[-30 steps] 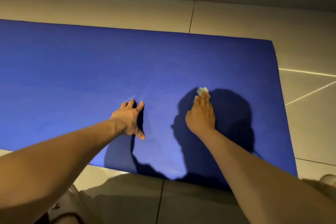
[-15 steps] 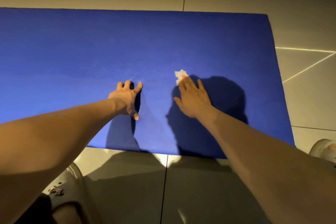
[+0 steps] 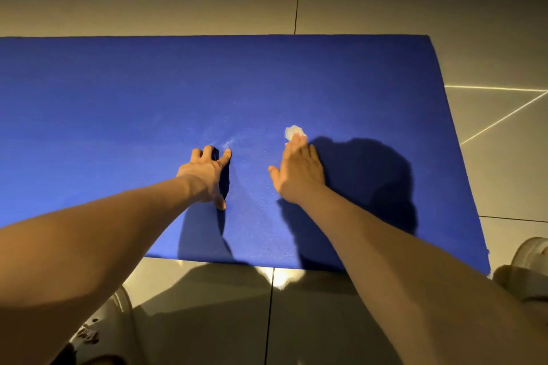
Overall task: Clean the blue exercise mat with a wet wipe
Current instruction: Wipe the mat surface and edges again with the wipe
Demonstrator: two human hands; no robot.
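1. The left hand is spread, with fingertips and thumb planted on the mat and nothing held. It probably serves to pin the mat against sliding.
2. Just right of its fingertips is a faint damp sheen on the blue surface.
3. The right hand lies flat, fingers straight and close together, pressing on the wipe rather than pinching it.
4. The wipe is a small white wad poking out beyond those fingertips, right of the mat's middle and well clear of its edges.
5. The wipe looks soft, light and limp, so it may bunch or slip out. Pressure is best kept flat over its centre.
6. The mat looks thin and flexible and lies flat on the tiled floor. It could creep or ripple, so it needs bracing near the stroke.
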